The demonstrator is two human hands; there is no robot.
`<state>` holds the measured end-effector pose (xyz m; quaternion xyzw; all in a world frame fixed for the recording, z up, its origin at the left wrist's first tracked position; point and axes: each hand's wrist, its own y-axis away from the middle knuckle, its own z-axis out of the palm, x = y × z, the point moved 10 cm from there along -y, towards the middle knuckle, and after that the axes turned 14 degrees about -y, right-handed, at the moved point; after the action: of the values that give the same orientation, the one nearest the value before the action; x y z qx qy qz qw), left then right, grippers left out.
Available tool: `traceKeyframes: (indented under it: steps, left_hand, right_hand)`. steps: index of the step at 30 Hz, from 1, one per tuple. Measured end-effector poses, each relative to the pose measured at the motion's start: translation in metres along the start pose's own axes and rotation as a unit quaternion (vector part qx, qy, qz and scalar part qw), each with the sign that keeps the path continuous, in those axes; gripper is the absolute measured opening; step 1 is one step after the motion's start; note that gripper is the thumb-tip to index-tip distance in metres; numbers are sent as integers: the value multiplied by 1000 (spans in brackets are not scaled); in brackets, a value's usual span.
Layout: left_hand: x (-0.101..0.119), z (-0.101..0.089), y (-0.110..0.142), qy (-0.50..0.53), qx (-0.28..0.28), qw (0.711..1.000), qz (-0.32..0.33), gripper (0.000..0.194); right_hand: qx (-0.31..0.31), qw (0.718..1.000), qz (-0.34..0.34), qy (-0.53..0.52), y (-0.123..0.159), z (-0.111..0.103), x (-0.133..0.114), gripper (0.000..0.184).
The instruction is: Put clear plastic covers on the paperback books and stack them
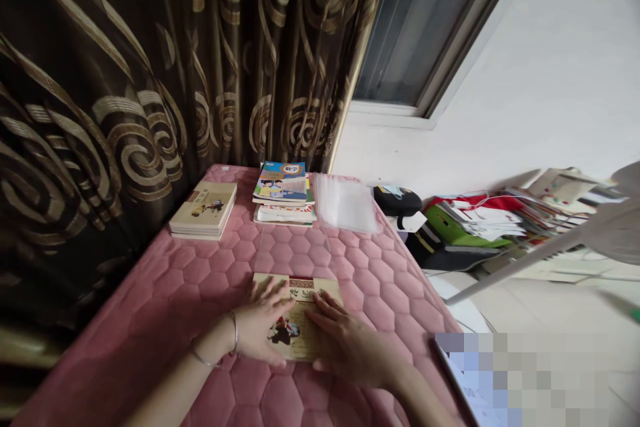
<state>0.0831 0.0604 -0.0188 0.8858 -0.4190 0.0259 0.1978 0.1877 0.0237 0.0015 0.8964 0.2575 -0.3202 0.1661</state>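
A beige book (305, 320) with dark Chinese characters and a small painted figure lies flat in front of me on the pink quilted cover (280, 397). My left hand (260, 320) rests on its left part, fingers stretched out and spread. On its right part lies my right hand (347, 340), also flat with the fingers extended. From the book's far edge a clear plastic sheet (293, 250) reaches away over the quilting, hard to see against the pink. Whether the book is partly inside this sheet, I cannot tell.
At the far left is a stack of beige books (203, 210). Colourful textbooks (283, 183) are piled at the back middle, beside clear plastic covers (347, 203). A dark curtain (240, 67) borders the left. Beyond the right edge are a pale fan (530, 250) and piled papers (483, 217).
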Motion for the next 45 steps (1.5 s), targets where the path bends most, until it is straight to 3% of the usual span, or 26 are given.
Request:
traceKeyframes:
  steps: [3,8,14,17,20,25,30,34,37,42,45]
  left_hand:
    - [0,-1,1,8,-7,1000,-1,108]
    - [-2,-6,0,27,13,999,19,98]
    - [-19,-26,9,122,61,990,48,72]
    - [-34,-34,21,195,71,977,51,62]
    - [-49,-33,33,251,81,964,29,57]
    - [-58,-23,38,324,98,941,12,61]
    - [-81,-27,24,389,213,893,-77,34]
    - [-105,-33,10,403,340,836,-151,31]
    - [-119,-27,0,428,381,793,-207,27]
    - [-125,-10,-14,412,371,790,-261,22]
    - [-141,-3,-6,384,393,770,-325,37]
  right_hand:
    - [-14,994,-98,42,-1,-2,-24,34]
    - [-10,988,-136,77,-2,-5,-37,25]
    - [-3,997,-61,-43,0,-21,-26,33]
    - [6,995,-70,-67,0,-29,-28,36]
    - [13,993,-83,-82,-3,-34,-32,37]
    - [93,995,-2,-22,-11,-53,-14,48]
    - [176,981,36,79,-17,-79,-6,48]
    - [284,945,13,163,-27,-98,-22,35]
    - [296,933,-33,201,-47,-80,-38,45]
    - [227,952,-45,201,-82,-32,-28,49]
    - [214,957,-41,194,-88,-22,-16,48]
